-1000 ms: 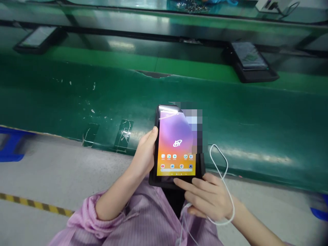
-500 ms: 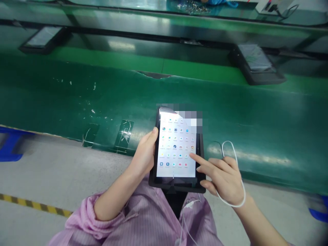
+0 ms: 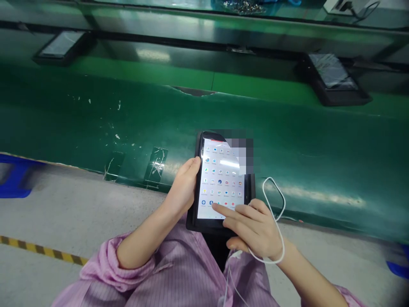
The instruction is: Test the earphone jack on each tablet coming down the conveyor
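Observation:
A black-framed tablet [image 3: 220,175] with a lit screen full of app icons is held over the near edge of the green workbench. My left hand [image 3: 182,187] grips its left side, thumb on the frame and fingers hidden behind it. Over the lower right of the screen is my right hand [image 3: 255,230], its index finger stretched out with the tip at an icon in the bottom row. A white cord [image 3: 284,200] loops around that hand near the wrist. Pixelation hides the tablet's upper right corner.
Beyond the scuffed green workbench [image 3: 111,111], two more tablets lie on a lower strip, one at left [image 3: 65,44] and one at right [image 3: 332,71]. Small metal parts [image 3: 244,7] and a white box [image 3: 340,6] sit farther back. Blue legs [image 3: 14,183] stand at left.
My right hand has moved left and down across the screen, its fingertip going from the right-hand icons to the bottom row. The icons have shifted slightly. My left hand keeps its hold.

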The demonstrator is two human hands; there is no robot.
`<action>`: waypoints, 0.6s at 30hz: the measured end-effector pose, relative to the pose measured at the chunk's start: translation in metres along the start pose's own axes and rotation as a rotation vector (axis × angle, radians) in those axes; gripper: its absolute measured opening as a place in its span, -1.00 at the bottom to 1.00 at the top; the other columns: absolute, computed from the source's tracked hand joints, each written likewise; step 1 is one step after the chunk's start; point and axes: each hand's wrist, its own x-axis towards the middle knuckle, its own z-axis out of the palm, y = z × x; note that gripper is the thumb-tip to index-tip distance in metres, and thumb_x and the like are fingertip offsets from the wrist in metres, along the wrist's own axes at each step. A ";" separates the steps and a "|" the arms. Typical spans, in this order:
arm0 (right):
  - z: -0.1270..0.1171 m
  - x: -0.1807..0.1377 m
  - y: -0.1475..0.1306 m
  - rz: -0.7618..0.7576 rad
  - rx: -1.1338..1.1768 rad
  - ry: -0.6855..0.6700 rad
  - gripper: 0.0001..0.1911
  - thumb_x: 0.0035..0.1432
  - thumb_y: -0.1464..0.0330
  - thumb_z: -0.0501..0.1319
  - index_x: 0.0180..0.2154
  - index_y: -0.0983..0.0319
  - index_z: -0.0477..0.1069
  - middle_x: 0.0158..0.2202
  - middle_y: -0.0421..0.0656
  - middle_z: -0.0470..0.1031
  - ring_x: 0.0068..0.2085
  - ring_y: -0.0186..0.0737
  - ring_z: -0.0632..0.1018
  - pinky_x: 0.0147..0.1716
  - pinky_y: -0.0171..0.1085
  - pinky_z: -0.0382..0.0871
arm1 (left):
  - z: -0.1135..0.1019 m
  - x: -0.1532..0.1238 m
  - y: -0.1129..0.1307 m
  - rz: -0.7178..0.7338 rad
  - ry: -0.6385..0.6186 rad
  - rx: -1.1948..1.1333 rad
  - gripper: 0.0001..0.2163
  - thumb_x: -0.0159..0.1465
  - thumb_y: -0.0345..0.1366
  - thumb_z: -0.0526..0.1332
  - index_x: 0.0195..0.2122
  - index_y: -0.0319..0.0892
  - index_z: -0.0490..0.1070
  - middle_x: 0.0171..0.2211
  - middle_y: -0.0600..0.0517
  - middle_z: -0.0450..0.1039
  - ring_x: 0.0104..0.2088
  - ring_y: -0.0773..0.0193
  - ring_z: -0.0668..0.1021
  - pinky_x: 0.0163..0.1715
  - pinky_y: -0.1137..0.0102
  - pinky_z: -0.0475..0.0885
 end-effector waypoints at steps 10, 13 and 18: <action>-0.025 -0.026 0.027 0.869 0.682 0.475 -0.79 0.33 0.26 0.13 -0.39 0.13 0.27 -0.66 -0.33 0.16 -0.64 -0.30 0.23 -0.61 -0.28 0.09 | 0.002 -0.006 0.001 0.066 0.034 0.003 -0.74 0.27 -0.10 0.22 -0.41 -0.19 0.34 -0.43 0.04 0.44 -0.35 0.25 0.51 -0.31 0.39 0.38; -0.045 -0.037 0.051 0.958 1.071 0.331 -0.83 0.27 0.20 0.12 -0.35 0.10 0.35 -0.62 -0.28 0.17 -0.64 -0.28 0.18 -0.66 -0.28 0.09 | 0.004 -0.005 0.000 0.209 0.064 0.021 -0.73 0.27 -0.09 0.22 -0.43 -0.18 0.33 -0.41 0.07 0.38 -0.34 0.30 0.44 -0.28 0.42 0.35; -0.085 -0.037 0.070 0.926 1.002 0.345 -0.75 0.25 0.31 0.05 -0.21 0.04 0.51 -0.44 -0.09 0.42 -0.55 -0.18 0.35 -0.67 -0.21 0.16 | 0.002 -0.003 -0.013 0.500 0.128 0.051 -0.68 0.27 -0.01 0.21 -0.46 -0.15 0.30 -0.47 0.13 0.24 -0.42 0.35 0.32 -0.35 0.48 0.28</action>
